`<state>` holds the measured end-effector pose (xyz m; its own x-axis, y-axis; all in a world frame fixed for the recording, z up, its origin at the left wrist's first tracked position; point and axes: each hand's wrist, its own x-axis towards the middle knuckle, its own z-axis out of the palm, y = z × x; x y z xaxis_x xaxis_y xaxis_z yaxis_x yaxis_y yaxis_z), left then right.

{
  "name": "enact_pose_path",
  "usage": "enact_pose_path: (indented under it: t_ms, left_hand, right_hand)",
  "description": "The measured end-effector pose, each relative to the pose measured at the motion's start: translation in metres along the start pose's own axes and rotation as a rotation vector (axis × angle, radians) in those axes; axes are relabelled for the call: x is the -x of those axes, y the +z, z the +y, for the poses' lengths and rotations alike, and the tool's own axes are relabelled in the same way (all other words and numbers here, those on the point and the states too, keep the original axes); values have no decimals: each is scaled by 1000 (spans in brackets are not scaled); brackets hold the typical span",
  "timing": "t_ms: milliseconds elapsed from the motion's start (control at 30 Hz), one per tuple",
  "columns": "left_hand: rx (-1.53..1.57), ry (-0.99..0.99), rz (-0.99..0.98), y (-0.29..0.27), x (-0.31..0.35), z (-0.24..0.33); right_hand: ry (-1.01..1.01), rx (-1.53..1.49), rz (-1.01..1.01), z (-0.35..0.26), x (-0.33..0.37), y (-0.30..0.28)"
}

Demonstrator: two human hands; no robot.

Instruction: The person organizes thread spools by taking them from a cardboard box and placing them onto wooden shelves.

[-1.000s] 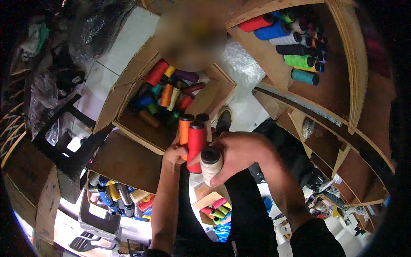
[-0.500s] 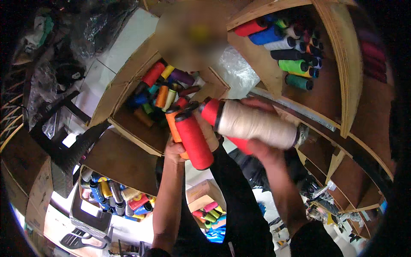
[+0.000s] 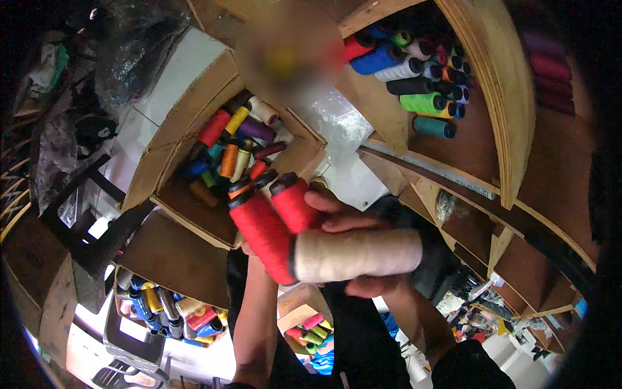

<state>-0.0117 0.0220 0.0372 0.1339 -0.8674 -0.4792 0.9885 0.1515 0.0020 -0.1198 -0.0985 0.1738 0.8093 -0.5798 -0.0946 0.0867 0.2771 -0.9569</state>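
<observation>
My right hand (image 3: 340, 219) is closed around a cream thread cone (image 3: 359, 255), which lies nearly level in front of my body. A shorter red cone (image 3: 295, 204) sits under the fingers of the same hand. The cream cone's left end meets a long red cone (image 3: 258, 230) at my left hand (image 3: 249, 250). Most of the left fingers are hidden behind that red cone, but it and an orange cone (image 3: 239, 188) behind it appear gripped there. Beyond the hands, an open cardboard box (image 3: 194, 219) holds many thread cones, including a purple cone (image 3: 256, 131).
At upper right, a wooden shelf (image 3: 463, 155) bears stacked cones. A second box of cones (image 3: 172, 308) stands at lower left. Between my legs is a smaller box (image 3: 298, 303) with cones. Clear plastic wrap (image 3: 337, 117) lies beyond the hands.
My right hand has brought the cream cone left and down against the red cone at my left hand. The view has shifted slightly, and a cream cone now shows in the box.
</observation>
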Motion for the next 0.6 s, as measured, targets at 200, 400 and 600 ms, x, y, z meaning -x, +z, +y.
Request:
enact_pose_path:
  t_ms: [200, 400, 600]
  left_hand:
    - [10, -40, -19, 6, 5, -4]
    - [14, -59, -27, 12, 9, -4]
    - [45, -90, -51, 17, 6, -7]
  right_hand:
    - [137, -615, 254, 3, 18, -11]
    - [344, 86, 876, 20, -5, -57]
    - [213, 684, 845, 59, -77, -132]
